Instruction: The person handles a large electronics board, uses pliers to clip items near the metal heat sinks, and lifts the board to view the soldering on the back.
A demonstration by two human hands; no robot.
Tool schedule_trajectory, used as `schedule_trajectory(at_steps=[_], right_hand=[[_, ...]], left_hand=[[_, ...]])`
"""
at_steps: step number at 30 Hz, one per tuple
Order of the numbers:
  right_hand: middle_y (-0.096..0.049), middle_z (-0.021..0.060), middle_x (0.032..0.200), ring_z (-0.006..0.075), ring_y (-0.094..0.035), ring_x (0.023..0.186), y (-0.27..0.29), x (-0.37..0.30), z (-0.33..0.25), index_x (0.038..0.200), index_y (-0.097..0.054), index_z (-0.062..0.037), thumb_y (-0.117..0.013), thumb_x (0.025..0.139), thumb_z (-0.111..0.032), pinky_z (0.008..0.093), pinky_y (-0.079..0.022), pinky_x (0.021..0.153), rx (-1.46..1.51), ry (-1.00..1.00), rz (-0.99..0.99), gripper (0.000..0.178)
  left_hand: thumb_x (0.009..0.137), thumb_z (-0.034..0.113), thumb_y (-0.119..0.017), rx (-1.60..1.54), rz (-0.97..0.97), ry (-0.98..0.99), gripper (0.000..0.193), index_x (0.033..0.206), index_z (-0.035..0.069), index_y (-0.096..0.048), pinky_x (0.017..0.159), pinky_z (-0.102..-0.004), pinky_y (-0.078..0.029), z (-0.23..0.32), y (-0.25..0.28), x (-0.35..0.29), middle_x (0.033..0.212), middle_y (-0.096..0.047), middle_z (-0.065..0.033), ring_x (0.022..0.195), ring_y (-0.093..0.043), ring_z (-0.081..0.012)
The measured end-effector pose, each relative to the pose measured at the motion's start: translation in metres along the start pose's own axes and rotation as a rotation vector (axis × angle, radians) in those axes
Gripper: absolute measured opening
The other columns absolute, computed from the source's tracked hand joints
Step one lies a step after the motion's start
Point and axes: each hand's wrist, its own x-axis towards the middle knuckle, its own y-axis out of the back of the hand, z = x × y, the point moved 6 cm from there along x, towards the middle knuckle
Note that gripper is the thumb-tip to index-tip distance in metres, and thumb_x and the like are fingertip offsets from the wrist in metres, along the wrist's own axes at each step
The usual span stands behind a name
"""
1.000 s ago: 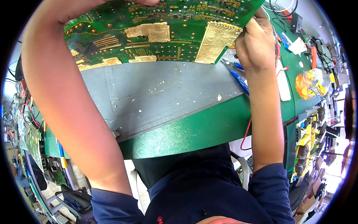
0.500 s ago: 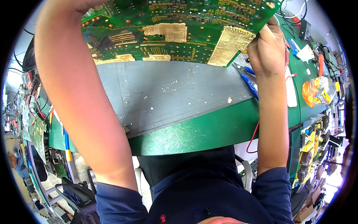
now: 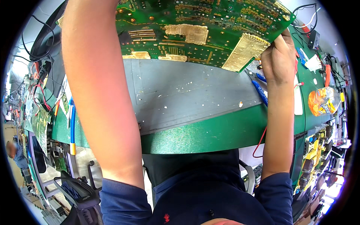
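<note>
A large green circuit board (image 3: 215, 50) with gold-coloured patches and rows of small parts is held up, tilted, above a grey mat (image 3: 180, 95). Closed on its right edge is my right hand (image 3: 279, 58), with some fingers hidden behind the board. My left forearm (image 3: 99, 82) reaches up past the board's left part; the hand itself lies beyond the top of the picture. Pliers with blue handles (image 3: 259, 93) lie on the bench beside my right wrist.
The green bench top (image 3: 198, 133) curves in front of me. At the right lie a plastic bottle with an orange label (image 3: 323, 102) and yellow cap, cables and a red-handled tool (image 3: 327, 75). More boards (image 3: 313, 157) stand at lower right. Far left, a person (image 3: 17, 152) is visible.
The board and both my arms sit further right in the picture, as does the bench with them, so the view has shifted. My right hand keeps its hold on the board.
</note>
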Motion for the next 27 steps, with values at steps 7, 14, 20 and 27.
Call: schedule_trajectory(at_steps=[7, 14, 20, 27], right_hand=[[-0.066, 0.0129, 0.120, 0.0234, -0.065, 0.109, -0.003, 0.000, -0.003, 0.121, -0.059, 0.0012, -0.050, 0.100, -0.001, 0.0375, -0.051, 0.098, -0.005, 0.001, -0.097, 0.023], [-0.069, 0.0113, 0.115, 0.0207, -0.067, 0.104, -0.031, -0.006, 0.000, 0.121, -0.062, -0.0006, -0.055, 0.098, 0.000, 0.0346, -0.054, 0.092, 0.042, 0.005, -0.079, 0.024], [-0.070, 0.0114, 0.113, 0.0192, -0.068, 0.100, -0.036, -0.005, -0.005, 0.120, -0.064, -0.0001, -0.055, 0.098, 0.001, 0.0331, -0.056, 0.089, 0.058, -0.039, -0.208, 0.024], [-0.070, 0.0125, 0.113, 0.0198, -0.068, 0.101, -0.042, -0.004, -0.004, 0.120, -0.063, 0.0019, -0.058, 0.096, 0.001, 0.0335, -0.057, 0.089, 0.052, -0.026, -0.222, 0.024]], left_hand=[[0.092, 0.061, -0.060, -0.147, -0.214, 0.095, 0.064, 0.094, -0.001, -0.074, 0.061, -0.0303, -0.048, -0.008, 0.007, 0.011, 0.071, -0.068, -0.0074, 0.066, -0.061, -0.0142], [0.090, 0.057, -0.066, -0.241, -0.102, -0.032, 0.059, 0.094, -0.001, -0.074, 0.060, -0.0290, -0.049, -0.011, -0.002, 0.011, 0.072, -0.069, -0.0069, 0.067, -0.062, -0.0134], [0.090, 0.058, -0.066, -0.216, -0.050, -0.055, 0.059, 0.095, -0.001, -0.074, 0.061, -0.0291, -0.049, -0.019, -0.005, 0.014, 0.073, -0.069, -0.0071, 0.067, -0.062, -0.0136], [0.090, 0.058, -0.066, -0.198, -0.029, -0.055, 0.059, 0.095, -0.001, -0.074, 0.061, -0.0293, -0.049, -0.022, -0.002, 0.013, 0.073, -0.069, -0.0073, 0.067, -0.063, -0.0139]])
